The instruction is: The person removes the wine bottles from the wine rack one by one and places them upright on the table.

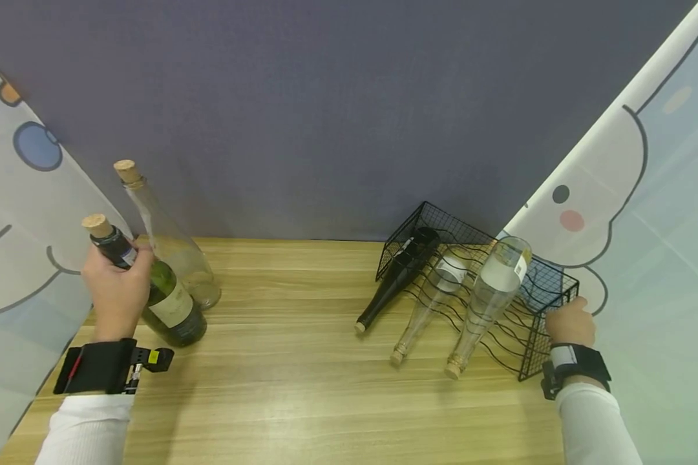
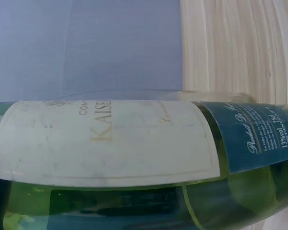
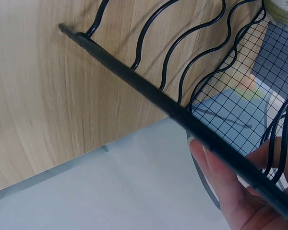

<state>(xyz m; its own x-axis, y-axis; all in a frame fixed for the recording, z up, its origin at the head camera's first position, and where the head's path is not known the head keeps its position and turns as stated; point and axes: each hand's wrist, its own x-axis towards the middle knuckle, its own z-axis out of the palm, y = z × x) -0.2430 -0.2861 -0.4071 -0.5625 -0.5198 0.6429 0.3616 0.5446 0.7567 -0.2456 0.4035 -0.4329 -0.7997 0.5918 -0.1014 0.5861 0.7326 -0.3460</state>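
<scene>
My left hand (image 1: 118, 289) is wrapped round the neck of a corked green wine bottle (image 1: 161, 292) at the table's left; whether its base touches the wood I cannot tell. The bottle's pale label (image 2: 105, 143) fills much of the left wrist view. Just behind stands a tall clear corked bottle (image 1: 180, 242). On the right, a black wire wine rack (image 1: 549, 284) carries a dark bottle (image 1: 398, 274), a small clear bottle (image 1: 433, 300) and a larger clear bottle (image 1: 494, 290), corks facing me. Fingers of my right hand (image 1: 571, 323) grip the rack's right end, curled about its frame (image 3: 182, 115).
Light wood forms the table (image 1: 291, 361). A grey-blue panel (image 1: 279, 123) rises along its back edge. Pale printed panels with cartoon shapes stand at the left (image 1: 11, 213) and right (image 1: 669, 271).
</scene>
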